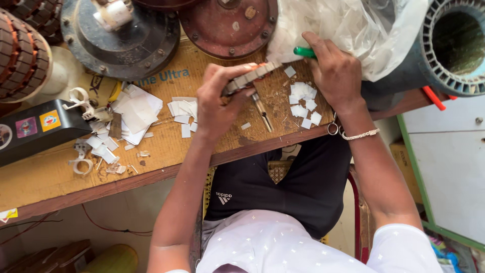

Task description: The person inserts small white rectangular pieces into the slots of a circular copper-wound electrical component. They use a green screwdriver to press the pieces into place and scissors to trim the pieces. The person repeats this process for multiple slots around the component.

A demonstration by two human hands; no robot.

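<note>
The left hand is closed around a short curved stack of grey metal laminations, thumb and fingers pinching it above the wooden bench top, near the middle of the work area. The right hand lies further right, gripping a green-handled tool; only the handle end shows, the rest being hidden under the fingers, so its kind is hard to make out. A chain bracelet circles that wrist.

Between the hands lie small metal pincers and a heap of white paper slips. More cut slips sit just left of the left hand, and a larger pile of white sheets lies further left again, beside a black box with stickers.

On the far side the bench is crowded: a dark round motor cover, a reddish round cover, a clear plastic bag and, at the far right, a slotted stator core, cut off by the frame. A copper-wound stator is cropped at the far left.
</note>
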